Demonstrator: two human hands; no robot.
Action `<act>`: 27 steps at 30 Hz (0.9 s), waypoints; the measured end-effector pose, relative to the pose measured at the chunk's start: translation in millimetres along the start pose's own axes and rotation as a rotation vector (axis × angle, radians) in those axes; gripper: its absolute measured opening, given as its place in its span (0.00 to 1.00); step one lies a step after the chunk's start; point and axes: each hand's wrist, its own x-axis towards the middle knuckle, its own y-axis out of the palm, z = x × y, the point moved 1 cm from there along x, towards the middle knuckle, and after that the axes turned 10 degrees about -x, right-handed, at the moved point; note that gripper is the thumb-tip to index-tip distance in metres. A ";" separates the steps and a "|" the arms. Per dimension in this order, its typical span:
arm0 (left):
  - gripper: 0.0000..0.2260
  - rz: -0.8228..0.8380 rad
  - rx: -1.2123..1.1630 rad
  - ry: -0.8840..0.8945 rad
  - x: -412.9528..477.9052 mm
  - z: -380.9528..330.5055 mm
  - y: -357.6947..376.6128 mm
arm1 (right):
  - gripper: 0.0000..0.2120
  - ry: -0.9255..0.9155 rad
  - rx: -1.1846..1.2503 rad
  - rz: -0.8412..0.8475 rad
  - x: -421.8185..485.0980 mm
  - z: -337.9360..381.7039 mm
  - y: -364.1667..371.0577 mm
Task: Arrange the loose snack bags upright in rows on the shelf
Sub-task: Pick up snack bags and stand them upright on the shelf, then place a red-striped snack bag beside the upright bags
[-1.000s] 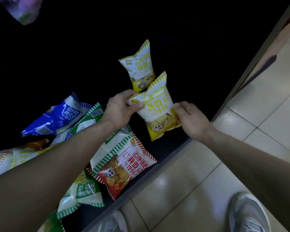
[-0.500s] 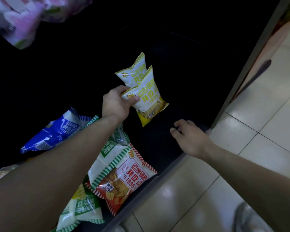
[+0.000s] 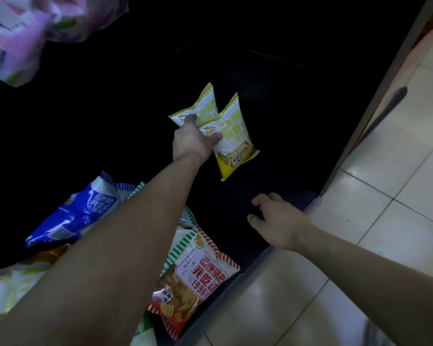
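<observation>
My left hand (image 3: 193,142) is stretched deep into the dark shelf (image 3: 273,216) and grips a yellow snack bag (image 3: 234,141) by its upper left corner. That bag stands nearly upright, pressed against a second yellow bag (image 3: 203,107) just behind it. My right hand (image 3: 276,219) hovers over the shelf's front edge with fingers spread and nothing in it. Loose bags lie at the lower left: a red one (image 3: 198,278), a blue one (image 3: 78,211), and green-striped ones (image 3: 181,245) partly hidden under my left forearm.
A grey shelf post (image 3: 375,101) bounds the shelf on the right, with pale floor tiles (image 3: 360,270) beyond it. Pink and purple bags (image 3: 35,28) hang blurred at the upper left. More pale bags (image 3: 3,293) lie at the far left.
My left hand has carried the yellow bag back into the shelf, up against the other yellow bag. My right hand let go of it and drew back to the shelf's front edge.
</observation>
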 end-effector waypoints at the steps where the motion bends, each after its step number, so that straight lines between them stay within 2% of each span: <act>1: 0.34 0.005 0.039 0.033 -5.8 1.7 -9.0 | 0.25 -0.010 0.004 0.005 -1.1 5.5 -0.1; 3: 0.35 0.052 0.113 0.115 -24.3 12.3 -34.9 | 0.26 -0.045 0.031 0.019 -5.0 19.4 1.3; 5: 0.32 0.177 0.165 0.164 -54.2 30.0 -66.9 | 0.27 -0.103 0.062 0.066 -12.8 35.5 4.5; 7: 0.28 0.290 0.275 0.196 -94.3 53.1 -100.0 | 0.33 -0.175 0.059 0.135 -23.4 52.0 10.0; 9: 0.26 0.313 0.385 0.233 -135.1 76.4 -126.8 | 0.41 -0.211 0.043 0.222 -30.8 64.4 18.9; 11: 0.27 0.290 0.440 0.243 -164.0 96.7 -144.5 | 0.44 -0.208 0.020 0.280 -34.6 73.5 28.3; 17: 0.31 0.425 0.612 0.310 -184.1 125.3 -151.3 | 0.34 -0.181 0.022 0.240 -37.6 84.8 50.5; 22: 0.29 0.410 0.611 0.345 -174.1 129.1 -149.2 | 0.23 -0.180 0.082 0.249 -35.9 77.4 38.4; 27: 0.31 0.399 0.607 0.366 -168.0 130.8 -142.0 | 0.28 -0.117 0.126 0.139 -42.6 69.3 8.2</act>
